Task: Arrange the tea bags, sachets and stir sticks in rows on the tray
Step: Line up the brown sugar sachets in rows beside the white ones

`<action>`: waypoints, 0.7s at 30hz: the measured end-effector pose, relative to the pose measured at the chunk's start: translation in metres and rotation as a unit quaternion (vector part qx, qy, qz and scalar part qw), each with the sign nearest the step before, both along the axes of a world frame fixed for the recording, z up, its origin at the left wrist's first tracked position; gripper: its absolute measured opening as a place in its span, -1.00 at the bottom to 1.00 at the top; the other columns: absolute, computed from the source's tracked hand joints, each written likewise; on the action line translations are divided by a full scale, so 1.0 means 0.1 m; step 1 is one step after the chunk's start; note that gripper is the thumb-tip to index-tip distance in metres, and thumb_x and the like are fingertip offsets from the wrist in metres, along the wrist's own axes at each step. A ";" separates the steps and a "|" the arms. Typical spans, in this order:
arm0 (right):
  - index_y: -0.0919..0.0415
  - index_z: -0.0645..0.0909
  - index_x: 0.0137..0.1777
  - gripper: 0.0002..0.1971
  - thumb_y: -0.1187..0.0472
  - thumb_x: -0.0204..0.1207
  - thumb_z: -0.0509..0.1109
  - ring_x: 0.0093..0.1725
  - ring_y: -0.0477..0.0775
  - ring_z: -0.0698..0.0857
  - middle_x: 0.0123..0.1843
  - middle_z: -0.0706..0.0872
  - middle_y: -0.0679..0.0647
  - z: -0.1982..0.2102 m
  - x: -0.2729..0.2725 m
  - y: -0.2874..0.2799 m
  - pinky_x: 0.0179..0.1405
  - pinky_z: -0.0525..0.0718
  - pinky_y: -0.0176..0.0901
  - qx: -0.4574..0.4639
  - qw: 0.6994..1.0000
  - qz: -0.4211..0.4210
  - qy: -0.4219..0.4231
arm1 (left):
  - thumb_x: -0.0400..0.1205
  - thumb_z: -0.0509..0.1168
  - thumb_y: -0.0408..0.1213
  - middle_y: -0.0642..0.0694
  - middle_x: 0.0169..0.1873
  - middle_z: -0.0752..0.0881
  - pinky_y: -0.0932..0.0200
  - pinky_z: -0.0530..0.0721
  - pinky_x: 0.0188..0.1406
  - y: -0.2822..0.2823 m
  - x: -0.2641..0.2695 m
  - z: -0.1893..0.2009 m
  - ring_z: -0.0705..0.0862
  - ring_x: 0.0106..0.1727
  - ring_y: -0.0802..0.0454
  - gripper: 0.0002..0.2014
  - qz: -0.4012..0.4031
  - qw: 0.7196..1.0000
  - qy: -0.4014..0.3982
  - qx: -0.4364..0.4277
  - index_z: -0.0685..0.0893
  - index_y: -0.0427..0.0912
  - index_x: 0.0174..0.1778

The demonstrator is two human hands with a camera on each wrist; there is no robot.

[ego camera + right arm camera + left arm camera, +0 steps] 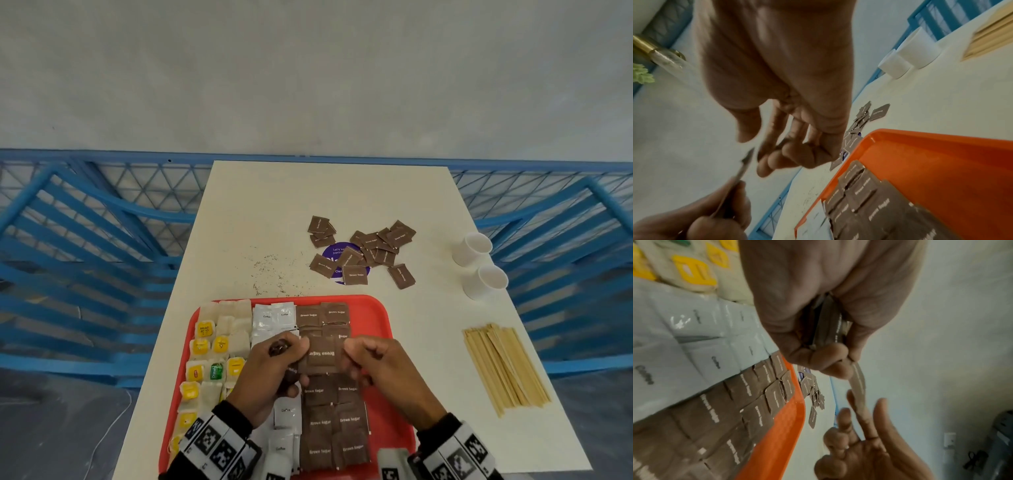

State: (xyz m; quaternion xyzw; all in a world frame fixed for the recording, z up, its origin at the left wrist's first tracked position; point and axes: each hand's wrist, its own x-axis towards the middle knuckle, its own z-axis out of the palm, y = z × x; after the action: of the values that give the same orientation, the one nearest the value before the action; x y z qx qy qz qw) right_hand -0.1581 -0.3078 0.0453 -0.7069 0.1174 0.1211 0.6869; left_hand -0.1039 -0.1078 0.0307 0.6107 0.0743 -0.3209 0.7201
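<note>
On the red tray [383, 310] at the bench's near edge, tea bags [219, 346], white coffee sachets [274, 317] and brown sugar sachets [334, 421] lie in rows, while wooden stir sticks [503, 368] lie bundled near the right edge.

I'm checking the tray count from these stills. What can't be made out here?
- Head view: the left hand and right hand cover sachets mid-tray.
- Head view: the tray's near edge is cut off.
- Left wrist view: how many brown sugar sachets the grip holds; the fingers hide them.
- Right wrist view: blur hides the right grip's contact.
</note>
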 end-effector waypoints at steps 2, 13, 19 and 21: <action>0.22 0.77 -0.11 -0.74 0.00 0.56 0.46 -0.34 -0.12 0.64 -0.30 0.78 -0.01 -0.05 -0.04 0.07 -0.33 0.57 -0.26 -0.001 1.000 0.013 0.016 | 0.54 0.47 -0.19 -0.28 -0.37 0.66 0.23 0.45 -0.58 -0.02 -0.02 -0.03 0.61 -0.46 -0.11 -0.80 0.017 1.000 0.017 -0.002 0.66 -0.22 -0.25; 0.16 0.78 -0.30 -0.84 0.12 0.35 0.68 -0.39 -0.19 0.67 -0.39 0.79 -0.05 -0.18 0.08 0.00 -0.31 0.59 -0.30 -0.139 0.982 0.110 0.065 | 0.51 0.57 -0.13 -0.21 -0.31 0.81 0.19 0.53 -0.58 0.21 0.03 -0.14 0.71 -0.45 -0.06 -0.83 -0.166 0.968 -0.110 0.150 0.80 -0.11 -0.09; 0.12 0.78 -0.27 -0.72 -0.09 0.46 0.55 -0.30 0.14 0.73 -0.27 0.83 0.01 -0.12 0.34 0.03 -0.22 0.68 -0.05 -0.174 0.967 0.186 0.030 | 0.53 0.56 -0.18 -0.17 -0.38 0.78 0.25 0.47 -0.60 0.23 0.11 -0.16 0.65 -0.49 -0.05 -0.74 -0.208 0.966 -0.087 0.127 0.74 -0.32 -0.16; 0.11 0.67 -0.42 -0.57 -0.21 0.51 0.44 -0.47 -0.02 0.59 -0.45 0.70 0.00 -0.12 0.38 0.08 -0.37 0.55 -0.20 -0.162 0.979 0.118 0.022 | 0.55 0.53 -0.23 -0.25 -0.30 0.78 0.24 0.46 -0.56 0.24 0.12 -0.17 0.63 -0.47 -0.07 -0.79 -0.145 0.985 -0.039 0.084 0.72 -0.31 -0.20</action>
State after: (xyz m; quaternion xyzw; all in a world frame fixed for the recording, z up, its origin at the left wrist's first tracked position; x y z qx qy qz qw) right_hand -0.1200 -0.3000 0.0335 -0.8149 0.0666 0.1961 0.5413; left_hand -0.0920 -0.0834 0.0136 0.6856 -0.0164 -0.3902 0.6143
